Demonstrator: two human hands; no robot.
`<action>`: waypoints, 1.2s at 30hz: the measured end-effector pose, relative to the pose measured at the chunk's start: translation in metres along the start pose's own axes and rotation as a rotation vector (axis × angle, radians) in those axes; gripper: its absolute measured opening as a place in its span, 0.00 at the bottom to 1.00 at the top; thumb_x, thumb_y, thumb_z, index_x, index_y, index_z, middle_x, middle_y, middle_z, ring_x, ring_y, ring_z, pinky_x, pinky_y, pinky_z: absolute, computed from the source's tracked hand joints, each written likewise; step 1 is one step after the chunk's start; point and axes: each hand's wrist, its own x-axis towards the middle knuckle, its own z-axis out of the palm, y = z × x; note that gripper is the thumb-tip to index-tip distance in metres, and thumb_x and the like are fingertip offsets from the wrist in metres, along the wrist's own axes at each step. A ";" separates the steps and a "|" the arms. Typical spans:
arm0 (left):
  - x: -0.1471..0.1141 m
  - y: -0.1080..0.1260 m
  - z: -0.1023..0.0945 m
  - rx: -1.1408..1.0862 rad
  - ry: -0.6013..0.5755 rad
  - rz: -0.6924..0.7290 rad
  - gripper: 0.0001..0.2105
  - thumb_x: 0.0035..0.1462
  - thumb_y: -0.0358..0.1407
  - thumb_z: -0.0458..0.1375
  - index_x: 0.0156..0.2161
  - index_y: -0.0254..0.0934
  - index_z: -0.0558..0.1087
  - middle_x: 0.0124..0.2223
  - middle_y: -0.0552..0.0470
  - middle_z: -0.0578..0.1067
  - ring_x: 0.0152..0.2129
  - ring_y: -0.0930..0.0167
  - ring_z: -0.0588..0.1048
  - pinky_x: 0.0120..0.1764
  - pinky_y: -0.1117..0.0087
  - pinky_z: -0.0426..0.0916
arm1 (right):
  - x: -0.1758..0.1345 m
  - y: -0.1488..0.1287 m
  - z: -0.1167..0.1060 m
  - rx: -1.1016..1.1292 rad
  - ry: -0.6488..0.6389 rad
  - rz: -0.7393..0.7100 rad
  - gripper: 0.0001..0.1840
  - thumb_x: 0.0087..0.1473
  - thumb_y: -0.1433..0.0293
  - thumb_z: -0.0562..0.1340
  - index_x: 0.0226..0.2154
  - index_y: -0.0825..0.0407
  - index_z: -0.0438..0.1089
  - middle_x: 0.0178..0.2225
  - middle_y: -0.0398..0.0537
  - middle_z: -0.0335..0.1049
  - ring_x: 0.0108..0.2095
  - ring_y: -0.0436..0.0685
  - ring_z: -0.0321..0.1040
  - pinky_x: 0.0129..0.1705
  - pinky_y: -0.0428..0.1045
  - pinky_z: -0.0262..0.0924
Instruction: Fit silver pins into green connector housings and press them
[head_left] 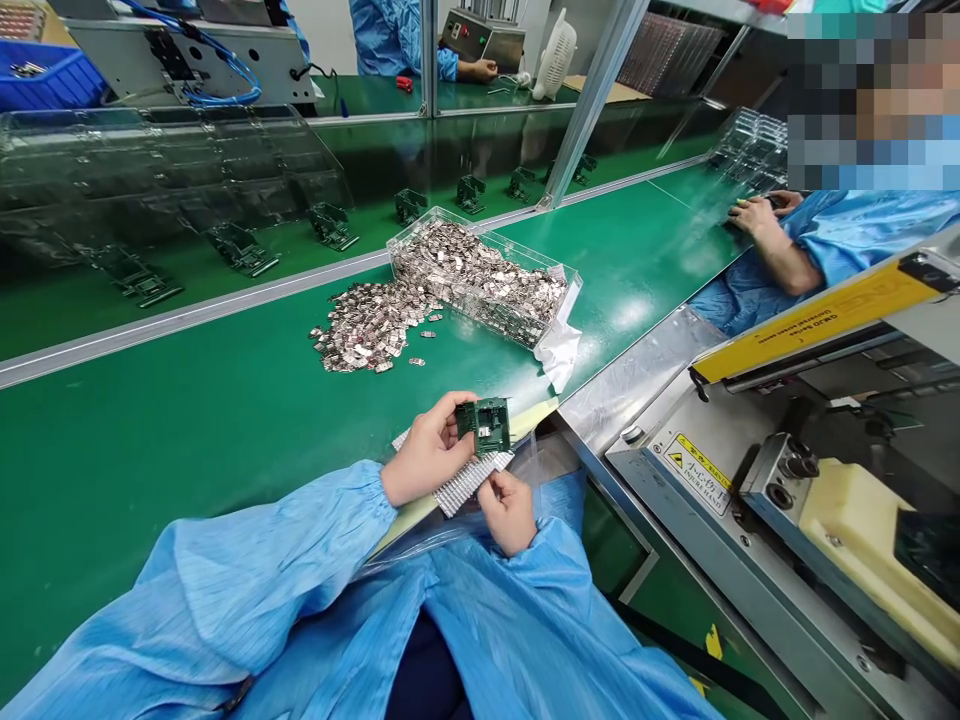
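My left hand (pixel 430 447) is closed on a small green circuit board assembly (pixel 491 425), gripping it by its left side above the table's front edge. Below the board lies a sheet of small silvery parts in rows (pixel 469 487). My right hand (pixel 511 512) is at the right end of that sheet, thumb and fingers pinched together; whatever sits in the pinch is too small to make out. Farther back, a heap of small metal parts (pixel 367 325) spills from a clear plastic box (pixel 480 318) filled with the same kind of parts.
Green board assemblies (pixel 244 248) stand in a row on the belt behind a metal rail (pixel 300 287). Clear trays (pixel 165 165) lie at the back left. A machine with a yellow bar (pixel 817 320) occupies the right side. Beyond it, a co-worker's hands (pixel 765 225) rest near the table edge.
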 end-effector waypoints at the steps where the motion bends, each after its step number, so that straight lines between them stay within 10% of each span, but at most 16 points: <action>1: 0.000 0.000 0.000 -0.007 -0.005 -0.001 0.18 0.54 0.36 0.60 0.49 0.35 0.64 0.33 0.52 0.72 0.25 0.73 0.74 0.30 0.73 0.72 | 0.001 0.001 -0.004 -0.010 -0.043 0.014 0.18 0.54 0.63 0.59 0.16 0.51 0.68 0.15 0.40 0.63 0.18 0.50 0.57 0.22 0.45 0.50; 6: -0.002 -0.004 -0.003 -0.056 0.008 -0.009 0.19 0.55 0.39 0.61 0.50 0.36 0.64 0.34 0.51 0.72 0.26 0.73 0.74 0.30 0.72 0.73 | 0.000 -0.010 -0.037 -0.049 -0.131 0.057 0.08 0.46 0.65 0.68 0.19 0.47 0.76 0.19 0.42 0.73 0.19 0.54 0.66 0.24 0.48 0.59; 12: -0.007 -0.009 0.000 -0.003 0.119 0.106 0.20 0.55 0.40 0.62 0.52 0.37 0.66 0.35 0.51 0.72 0.30 0.71 0.73 0.34 0.71 0.72 | 0.003 -0.061 -0.061 0.103 0.100 0.068 0.09 0.56 0.63 0.64 0.36 0.48 0.78 0.31 0.47 0.77 0.27 0.57 0.73 0.32 0.51 0.68; 19: -0.016 0.000 0.006 0.052 0.160 0.233 0.15 0.61 0.38 0.56 0.52 0.38 0.65 0.37 0.50 0.72 0.34 0.71 0.73 0.36 0.72 0.69 | 0.023 -0.088 -0.023 0.179 0.355 -0.261 0.04 0.53 0.71 0.66 0.34 0.47 0.76 0.38 0.48 0.68 0.41 0.57 0.67 0.44 0.53 0.64; 36: -0.028 -0.003 0.013 0.014 0.178 0.266 0.14 0.61 0.34 0.55 0.51 0.39 0.64 0.36 0.52 0.73 0.26 0.75 0.71 0.28 0.76 0.67 | 0.026 -0.081 0.017 0.203 0.416 -0.200 0.07 0.58 0.66 0.63 0.30 0.52 0.68 0.53 0.53 0.61 0.55 0.62 0.61 0.55 0.60 0.58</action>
